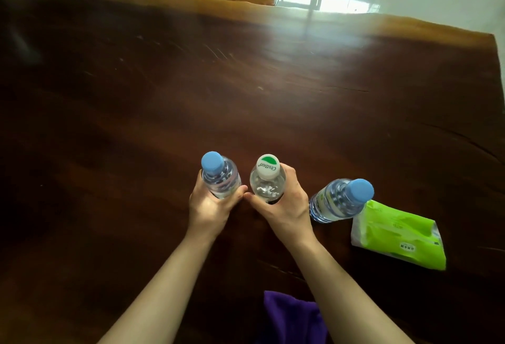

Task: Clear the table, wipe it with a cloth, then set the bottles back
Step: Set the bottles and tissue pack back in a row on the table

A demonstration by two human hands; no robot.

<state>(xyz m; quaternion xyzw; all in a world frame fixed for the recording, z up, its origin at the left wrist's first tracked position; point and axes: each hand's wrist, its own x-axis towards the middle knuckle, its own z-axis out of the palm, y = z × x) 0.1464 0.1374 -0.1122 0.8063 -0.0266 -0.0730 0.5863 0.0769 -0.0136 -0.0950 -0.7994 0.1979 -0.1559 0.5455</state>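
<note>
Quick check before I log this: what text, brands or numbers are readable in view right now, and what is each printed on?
"Cestbon": on the white and green cap of the bottle in the right hand.
Green packet: a small dark printed mark and faint lines, too small to read.
Label of the blue-capped bottle beside the packet: no legible text.
Blue-capped bottle in the left hand: no text visible.

Fingers of both hands hide the lower bodies of two bottles, and the purple cloth point(293, 316) behind them is cut off by the bottom edge.
</note>
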